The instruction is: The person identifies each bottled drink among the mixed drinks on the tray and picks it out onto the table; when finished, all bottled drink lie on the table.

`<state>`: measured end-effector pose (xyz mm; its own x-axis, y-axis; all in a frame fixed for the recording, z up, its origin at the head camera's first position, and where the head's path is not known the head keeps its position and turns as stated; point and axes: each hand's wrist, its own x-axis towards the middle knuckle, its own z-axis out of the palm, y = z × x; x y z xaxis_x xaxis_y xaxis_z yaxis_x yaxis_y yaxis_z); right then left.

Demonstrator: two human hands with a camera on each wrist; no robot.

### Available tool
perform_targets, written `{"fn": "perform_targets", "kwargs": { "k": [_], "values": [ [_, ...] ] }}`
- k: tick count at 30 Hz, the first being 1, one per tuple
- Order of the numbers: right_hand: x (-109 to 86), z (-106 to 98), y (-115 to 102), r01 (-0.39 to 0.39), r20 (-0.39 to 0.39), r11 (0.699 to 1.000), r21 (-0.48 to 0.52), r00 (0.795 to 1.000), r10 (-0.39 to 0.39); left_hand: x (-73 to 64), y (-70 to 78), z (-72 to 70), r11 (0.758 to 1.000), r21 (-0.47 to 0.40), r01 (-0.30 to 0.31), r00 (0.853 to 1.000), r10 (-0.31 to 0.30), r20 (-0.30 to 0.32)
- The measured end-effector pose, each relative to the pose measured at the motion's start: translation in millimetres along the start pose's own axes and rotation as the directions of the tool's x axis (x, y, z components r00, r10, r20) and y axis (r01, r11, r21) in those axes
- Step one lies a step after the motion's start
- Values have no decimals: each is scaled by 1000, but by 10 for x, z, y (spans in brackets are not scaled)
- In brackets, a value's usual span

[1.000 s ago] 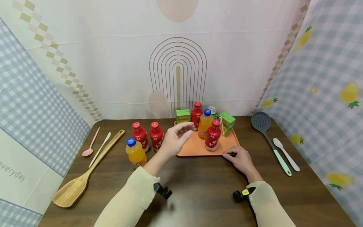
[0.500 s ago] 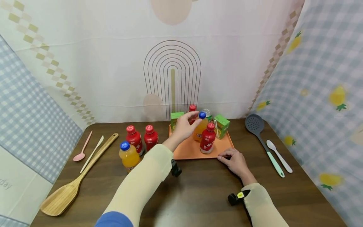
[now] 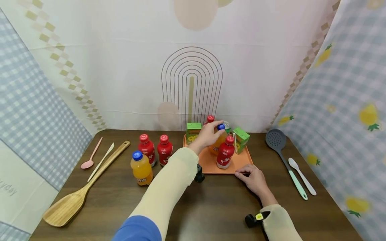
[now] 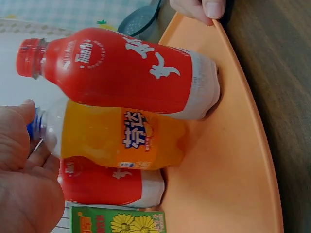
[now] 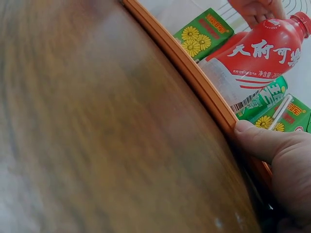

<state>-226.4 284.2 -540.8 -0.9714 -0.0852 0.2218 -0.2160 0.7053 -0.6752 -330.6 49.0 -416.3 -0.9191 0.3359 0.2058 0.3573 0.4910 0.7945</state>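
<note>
An orange tray [image 3: 211, 168] bears an orange soda bottle [image 4: 104, 133] with a blue cap, red cola bottles, green drink cartons and a green can. My left hand [image 3: 208, 134] reaches over the tray, its thumb and fingers on either side of the soda bottle's cap. That bottle stands upright, partly hidden by the front red bottle [image 3: 225, 152] in the head view. My right hand [image 3: 254, 179] pinches the tray's front right corner, the thumb on its rim. A green carton [image 3: 193, 131] is at the tray's back left, another carton [image 3: 240, 139] at the right.
Two red bottles [image 3: 164, 150] and another orange soda bottle [image 3: 142, 170] stand left of the tray. A wooden spatula [image 3: 67, 204], a white knife [image 3: 101, 162] and a pink spoon [image 3: 88, 163] lie far left. A grey skimmer [image 3: 276, 140] and a white spoon [image 3: 302, 176] lie right.
My left hand has moved right and away from me, from above the tray's left side to the soda bottle's cap. The right hand stays at the tray corner. The head view has shifted slightly.
</note>
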Motion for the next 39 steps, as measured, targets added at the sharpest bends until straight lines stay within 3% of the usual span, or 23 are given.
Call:
{"fn": "perform_targets", "kwargs": {
  "k": [6,24,39],
  "values": [
    [-33,-3,9,-13,1,1000,-3,1000,13,5,-21,75,1000,2,12,1000,-12,7],
    [-3,-2,-7,-2,-4,1000,-26,1000,2,-174,-7,8,999,51,6,1000,-5,-12],
    [2,7,20,9,-18,999,-41,1000,-10,-271,20,-32,1000,23,10,1000,-10,-17]
  ]
}}
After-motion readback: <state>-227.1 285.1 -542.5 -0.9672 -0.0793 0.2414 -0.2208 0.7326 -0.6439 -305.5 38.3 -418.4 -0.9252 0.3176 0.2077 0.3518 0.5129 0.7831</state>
